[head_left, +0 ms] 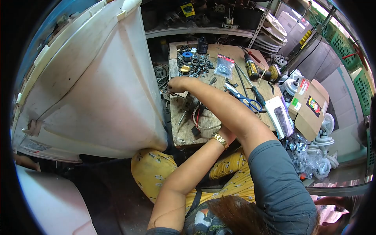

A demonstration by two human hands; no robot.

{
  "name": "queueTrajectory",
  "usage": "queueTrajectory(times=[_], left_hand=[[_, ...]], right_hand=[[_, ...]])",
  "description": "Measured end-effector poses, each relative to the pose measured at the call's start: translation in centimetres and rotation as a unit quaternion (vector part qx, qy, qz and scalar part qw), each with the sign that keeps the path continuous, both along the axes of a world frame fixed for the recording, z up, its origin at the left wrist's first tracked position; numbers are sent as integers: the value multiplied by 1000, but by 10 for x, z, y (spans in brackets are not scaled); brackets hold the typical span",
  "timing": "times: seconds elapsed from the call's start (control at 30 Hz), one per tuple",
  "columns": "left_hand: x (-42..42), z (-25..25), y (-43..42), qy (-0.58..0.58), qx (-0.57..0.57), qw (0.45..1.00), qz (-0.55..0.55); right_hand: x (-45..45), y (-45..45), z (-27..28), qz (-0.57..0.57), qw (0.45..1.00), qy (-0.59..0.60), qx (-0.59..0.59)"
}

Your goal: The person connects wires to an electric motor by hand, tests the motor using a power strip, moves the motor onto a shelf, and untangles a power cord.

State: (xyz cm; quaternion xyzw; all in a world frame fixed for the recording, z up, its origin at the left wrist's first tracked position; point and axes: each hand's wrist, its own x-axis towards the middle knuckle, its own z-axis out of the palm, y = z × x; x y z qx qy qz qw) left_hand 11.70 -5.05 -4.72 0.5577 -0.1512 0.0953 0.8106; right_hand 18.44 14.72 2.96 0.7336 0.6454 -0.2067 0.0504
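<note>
Table (232,51) of wood, shelf (168,33) behind

This looks like a small repair workshop: a worn wooden bench (228,49) carries a heap of loose screws and small metal bits (199,64), a drill (251,67), a screwdriver (257,95) and scissors (246,99). Behind it, a shelf (203,30) holds machine parts (230,24), and white plastic parts (324,139) crowd the right side around an open cardboard box (309,113).

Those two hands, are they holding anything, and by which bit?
It can't be told. The right hand hides whatever its fingertips may grip, and the left hand has its fingers out of sight beneath the right forearm.
</note>
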Motion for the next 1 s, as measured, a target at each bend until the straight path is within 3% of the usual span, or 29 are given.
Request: queueTrajectory(times=[0.03, 0.13, 0.23, 0.3, 0.33, 0.53, 0.73, 0.83, 0.93, 1.0], left_hand=[[-1, 0, -1, -4, 57, 998, 29], [-1, 1, 1, 25, -123, 990, -68], [0, 4, 3, -34, 180, 979, 83], [5, -1, 5, -21, -74, 996, -35], [10, -6, 4, -13, -201, 975, -95], [11, -5, 5, -4, -36, 999, 28], [14, -8, 7, -23, -20, 999, 21], [14, -4, 0, -31, 125, 978, 166], [12, 5, -4, -81, 295, 893, 330], [14, -1, -3, -33, 139, 966, 218]], right_hand=[[2, 1, -4, 6, 1000, -4, 5], [1, 1, -7, 11, 1000, -14, 11], [1, 1, -6, 15, 1000, -15, 7], [0, 1, -5, 19, 1000, -15, 4], [1, 0, -4, 20, 1000, -17, 4], [4, -1, -4, 12, 1000, -17, -2], [7, 1, -7, 20, 999, -29, 2], [5, 0, -3, 15, 1000, -26, 2], [0, -4, 2, 7, 1000, -26, 9], [-2, -4, 4, 10, 999, -29, 7]])
